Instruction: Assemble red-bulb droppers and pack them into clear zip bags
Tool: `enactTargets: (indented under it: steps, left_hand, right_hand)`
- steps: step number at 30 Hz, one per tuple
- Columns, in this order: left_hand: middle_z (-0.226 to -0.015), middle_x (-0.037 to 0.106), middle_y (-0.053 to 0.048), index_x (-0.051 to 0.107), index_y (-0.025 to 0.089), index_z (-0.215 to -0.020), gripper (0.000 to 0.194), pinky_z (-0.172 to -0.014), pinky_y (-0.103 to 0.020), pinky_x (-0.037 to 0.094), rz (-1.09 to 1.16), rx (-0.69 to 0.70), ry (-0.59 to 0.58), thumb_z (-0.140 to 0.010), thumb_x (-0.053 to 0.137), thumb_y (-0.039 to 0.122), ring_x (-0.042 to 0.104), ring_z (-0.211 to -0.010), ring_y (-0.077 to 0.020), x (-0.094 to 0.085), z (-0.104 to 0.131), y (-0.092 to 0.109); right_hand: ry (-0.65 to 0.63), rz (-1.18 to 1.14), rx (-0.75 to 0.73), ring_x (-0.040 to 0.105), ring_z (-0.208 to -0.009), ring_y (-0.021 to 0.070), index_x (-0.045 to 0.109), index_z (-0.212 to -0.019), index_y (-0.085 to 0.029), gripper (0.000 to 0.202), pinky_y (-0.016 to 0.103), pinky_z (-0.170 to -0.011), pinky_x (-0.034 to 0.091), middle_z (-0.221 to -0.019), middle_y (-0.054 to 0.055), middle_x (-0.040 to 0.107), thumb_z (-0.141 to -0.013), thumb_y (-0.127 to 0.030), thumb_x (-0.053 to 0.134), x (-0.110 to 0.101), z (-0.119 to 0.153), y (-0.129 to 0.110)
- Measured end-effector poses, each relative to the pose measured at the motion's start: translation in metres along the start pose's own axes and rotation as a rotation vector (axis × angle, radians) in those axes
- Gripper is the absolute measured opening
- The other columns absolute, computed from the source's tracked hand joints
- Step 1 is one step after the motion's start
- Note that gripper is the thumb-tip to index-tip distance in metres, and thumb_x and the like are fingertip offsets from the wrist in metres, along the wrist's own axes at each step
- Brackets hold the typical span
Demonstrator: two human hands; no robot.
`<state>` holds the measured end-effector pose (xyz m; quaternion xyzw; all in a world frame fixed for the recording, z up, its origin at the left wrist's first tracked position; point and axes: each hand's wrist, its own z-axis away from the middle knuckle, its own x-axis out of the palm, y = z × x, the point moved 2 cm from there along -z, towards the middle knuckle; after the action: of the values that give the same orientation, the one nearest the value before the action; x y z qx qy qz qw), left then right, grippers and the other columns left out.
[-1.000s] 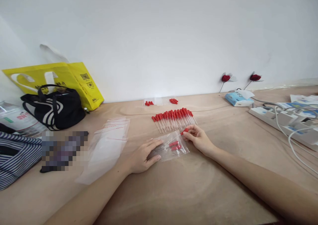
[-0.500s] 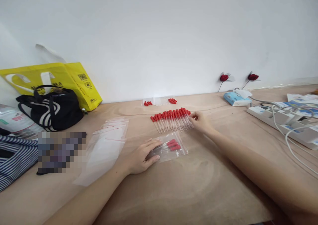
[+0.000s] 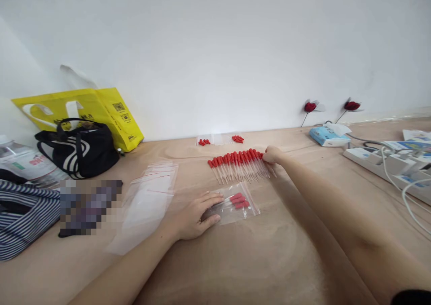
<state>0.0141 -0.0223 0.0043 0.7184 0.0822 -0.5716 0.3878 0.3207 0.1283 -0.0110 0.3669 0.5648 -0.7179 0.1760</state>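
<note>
While the left hand (image 3: 197, 215) lies spread, its fingers resting over one side of one clear zip bag (image 3: 232, 216), the right hand (image 3: 274, 156) reaches to the right end of a row of red-ended droppers (image 3: 239, 158). Its fingers are drawn in narrow against the last red end; whether they grip it, I cannot tell. The zip bag lies flat on the worktop (image 3: 235, 264), with at least three red ends showing inside. Just beyond it is the row, well over a dozen droppers, overlapping too closely for an exact count, red ends away from the person.

Left of the bag lies one fanned stack of several flat bags (image 3: 148, 201). Near the wall, two clusters of red ends sit in clear plastic: about four in the left cluster (image 3: 204, 142), several in the right cluster (image 3: 237, 139). Farther left are one yellow bag (image 3: 124, 125), one black bag (image 3: 97, 150) and one striped fabric item (image 3: 27, 224). Toward the right are two red flowers (image 3: 310, 107), one blue tissue pack (image 3: 328, 136) and one white power strip (image 3: 370, 161).
</note>
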Motion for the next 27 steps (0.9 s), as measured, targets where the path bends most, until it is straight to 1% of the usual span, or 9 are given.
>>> enactTargets:
  steps: [3,6,8,10,11,13,17,21,27]
  left_hand:
    - [-0.129,0.045,-0.004,0.041,0.022,-0.124,0.04,-0.104,-0.04,0.027,0.014,0.011,0.019,-0.084,0.044,0.031,0.037,-0.121,-0.0185,0.001,0.0,0.0]
    - [-0.129,0.045,-0.004,0.042,0.023,-0.123,0.04,-0.103,-0.041,0.027,0.018,0.013,0.03,-0.084,0.045,0.031,0.038,-0.121,-0.0193,0.001,-0.001,0.0]
    - [-0.129,0.045,-0.004,0.042,0.023,-0.123,0.04,-0.103,-0.041,0.027,0.012,0.015,0.032,-0.084,0.045,0.031,0.038,-0.12,-0.0194,0.001,-0.002,0.0]
    - [-0.129,0.045,-0.004,0.043,0.023,-0.122,0.04,-0.103,-0.04,0.027,0.003,0.012,0.028,-0.084,0.045,0.031,0.038,-0.12,-0.0196,0.001,-0.002,0.0]
    - [-0.129,0.045,-0.005,0.043,0.022,-0.122,0.04,-0.103,-0.041,0.027,-0.002,0.006,0.026,-0.084,0.045,0.031,0.037,-0.121,-0.0199,0.001,-0.002,0.0]
    - [-0.129,0.044,-0.005,0.043,0.022,-0.122,0.04,-0.103,-0.041,0.028,-0.011,-0.012,0.015,-0.084,0.045,0.031,0.037,-0.121,-0.0205,0.0,-0.002,0.001]
    - [-0.129,0.044,-0.005,0.043,0.022,-0.122,0.04,-0.103,-0.04,0.028,-0.03,-0.018,0.014,-0.084,0.044,0.032,0.037,-0.121,-0.02,0.0,-0.002,0.002]
    - [-0.129,0.045,-0.004,0.044,0.023,-0.122,0.039,-0.102,-0.041,0.029,-0.023,-0.008,0.027,-0.084,0.044,0.032,0.038,-0.121,-0.0201,0.0,-0.002,0.002]
    - [-0.13,0.044,-0.005,0.042,0.023,-0.123,0.04,-0.102,-0.04,0.029,-0.033,-0.02,0.019,-0.084,0.044,0.033,0.037,-0.121,-0.0209,0.0,-0.003,0.003]
  right_hand:
    - [-0.04,-0.141,-0.012,0.057,-0.058,0.0212,0.051,-0.049,-0.016,0.015,0.03,-0.052,0.042,-0.048,0.006,0.054,-0.059,-0.012,0.062,-0.011,0.007,0.006]
    - [-0.08,-0.307,-0.051,0.055,-0.054,0.0142,0.054,-0.058,-0.016,0.01,0.027,-0.053,0.045,-0.051,0.002,0.052,-0.064,-0.01,0.057,-0.028,0.025,0.016]
    - [-0.114,-0.525,-0.094,0.055,-0.057,0.0117,0.055,-0.066,-0.016,0.007,0.026,-0.058,0.048,-0.058,0.001,0.054,-0.065,-0.009,0.057,-0.035,0.042,0.022]
    - [-0.149,-0.846,-0.139,0.057,-0.062,0.0116,0.054,-0.069,-0.017,0.012,0.026,-0.062,0.05,-0.064,0.001,0.055,-0.062,-0.012,0.062,-0.034,0.061,0.025]
    - [-0.149,-0.979,-0.155,0.058,-0.064,0.0118,0.053,-0.07,-0.017,0.016,0.026,-0.063,0.051,-0.066,0.001,0.055,-0.059,-0.013,0.065,-0.031,0.071,0.027]
    - [-0.086,-1.107,-0.166,0.059,-0.065,0.012,0.049,-0.073,-0.019,0.027,0.026,-0.063,0.051,-0.065,-0.002,0.054,-0.056,-0.016,0.069,-0.02,0.09,0.028]
    - [0.038,-1.142,-0.177,0.059,-0.061,0.0118,0.043,-0.086,-0.024,0.043,0.028,-0.062,0.052,-0.063,-0.007,0.051,-0.053,-0.024,0.071,0.006,0.118,0.025]
    - [0.052,-1.158,-0.158,0.059,-0.061,0.0122,0.04,-0.086,-0.025,0.043,0.029,-0.063,0.053,-0.066,-0.007,0.051,-0.054,-0.029,0.069,0.024,0.129,0.022]
    - [0.064,-1.217,-0.163,0.059,-0.065,0.0124,0.039,-0.079,-0.024,0.04,0.031,-0.068,0.052,-0.067,-0.006,0.051,-0.056,-0.034,0.07,0.039,0.139,0.017]
